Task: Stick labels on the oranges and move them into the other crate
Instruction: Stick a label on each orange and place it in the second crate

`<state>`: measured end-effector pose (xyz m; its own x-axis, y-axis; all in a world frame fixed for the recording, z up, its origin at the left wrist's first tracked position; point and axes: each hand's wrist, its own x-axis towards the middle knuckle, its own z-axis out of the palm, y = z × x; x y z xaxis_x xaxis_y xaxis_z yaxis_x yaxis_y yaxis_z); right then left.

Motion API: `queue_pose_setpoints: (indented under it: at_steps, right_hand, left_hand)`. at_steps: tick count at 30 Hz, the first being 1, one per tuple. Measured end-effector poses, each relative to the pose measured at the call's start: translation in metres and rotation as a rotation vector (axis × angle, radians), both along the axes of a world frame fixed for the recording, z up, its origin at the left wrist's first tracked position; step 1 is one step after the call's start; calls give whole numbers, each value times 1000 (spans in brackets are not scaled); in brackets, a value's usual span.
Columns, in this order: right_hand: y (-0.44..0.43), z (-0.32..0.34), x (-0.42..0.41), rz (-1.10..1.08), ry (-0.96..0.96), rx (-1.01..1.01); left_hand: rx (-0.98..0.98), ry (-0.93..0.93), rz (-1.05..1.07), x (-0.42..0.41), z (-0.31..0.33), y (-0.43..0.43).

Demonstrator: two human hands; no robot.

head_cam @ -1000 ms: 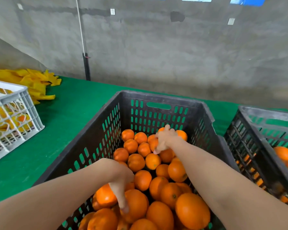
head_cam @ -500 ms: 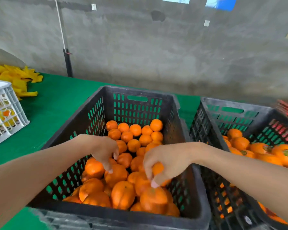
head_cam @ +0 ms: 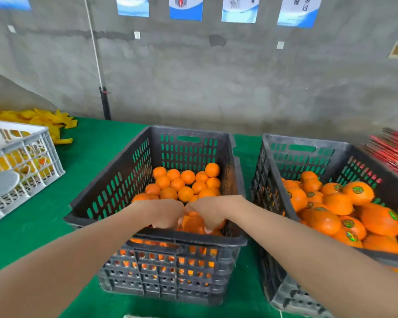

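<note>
Where the left hand [head_cam: 163,213] and right hand [head_cam: 213,212] meet above the near wall of the middle crate [head_cam: 189,131], their fingers curl round one orange [head_cam: 191,222] held between them. Labelled oranges [head_cam: 363,196] fill the right crate [head_cam: 308,140], just beside it on the green bench [head_cam: 90,145].

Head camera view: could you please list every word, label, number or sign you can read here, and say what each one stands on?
No text reads clearly enough to quote.
Posters on the wall: dark characters, too blurred to read.
Round stickers on the oranges in the right crate: green and gold print, too small to read.
Small white tags on the wall: no legible marks.
</note>
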<state>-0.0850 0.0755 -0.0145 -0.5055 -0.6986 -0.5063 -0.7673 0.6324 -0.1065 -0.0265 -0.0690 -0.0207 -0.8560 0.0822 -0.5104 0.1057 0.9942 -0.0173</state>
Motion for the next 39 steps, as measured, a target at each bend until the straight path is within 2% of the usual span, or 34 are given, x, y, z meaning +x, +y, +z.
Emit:
queue_pose_setpoints:
  at_steps: [4,6,9,13,16,20,23,28,30,33,35,37,39]
  right_hand:
    - [-5,-12,12,39,50,47]
    - [4,-3,16,0,24,-36]
    - [31,20,21,-81,11,-315]
    - [82,53,40,-116,-107,-816]
    - [123,60,62,-200,-366,-1072]
    - [166,45,85,-309,-727,-1269]
    - [190,26,100,-310,-841,-1337]
    - [218,5,122,-281,-708,-1373]
    - [224,-1,129,-275,-571,-1352]
    - [232,-8,137,-299,-430,-1322]
    - [234,-14,142,-349,-403,-1310]
    - [235,-25,147,-430,-394,-1305]
    - [234,-41,152,-473,-332,-1245]
  left_hand:
    - [78,79,113,13,18,12]
    - [184,130,214,20,21,11]
    - [484,318,398,35,26,12]
    - [1174,551,681,61,40,32]
    - [1355,604,644,79,48,61]
    - [1532,446,574,96,47,112]
    - [1658,327,601,111,38,146]
    - [1941,96,646,132,19,182]
    - [1938,132,632,134,9,190]
    - [1819,228,622,132,-8,198]
    - [1790,157,588,134,-19,202]
    - [1843,-9,532,139,-30,205]
    - [1902,-69,531,144,-46,207]
